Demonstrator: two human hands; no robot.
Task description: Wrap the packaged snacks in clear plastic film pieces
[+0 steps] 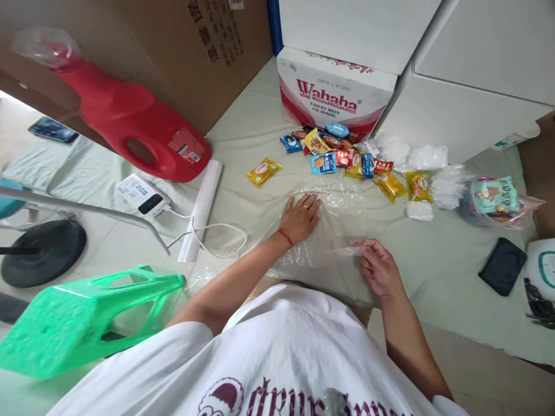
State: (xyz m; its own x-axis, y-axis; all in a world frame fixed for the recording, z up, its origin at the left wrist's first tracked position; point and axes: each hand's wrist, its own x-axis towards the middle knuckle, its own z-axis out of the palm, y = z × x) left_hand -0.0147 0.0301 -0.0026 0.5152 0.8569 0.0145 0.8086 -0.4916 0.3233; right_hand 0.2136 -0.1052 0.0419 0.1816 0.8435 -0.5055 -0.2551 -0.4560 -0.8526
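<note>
A clear plastic sheet (333, 222) lies spread over the pale cloth in front of me. My left hand (301, 218) rests flat on it, fingers stretched out. At the sheet's right side, my right hand (380, 267) pinches an edge of the film between thumb and fingers and pulls it into a narrow fold. Beyond the sheet is a pile of small wrapped snacks (323, 163) in blue, yellow and red packets. One yellow snack packet (263, 171) lies apart, above my left hand.
A Wahaba-style water carton, printed "Wahaha" (333, 95), stands behind the snacks. Film-wrapped bundles (451, 186), a bag of snacks (498, 199) and a black pouch (503, 266) are at right. Left are a red jug (143, 124), a white roll (202, 211), a cabled device (143, 195) and a green stool (56, 323).
</note>
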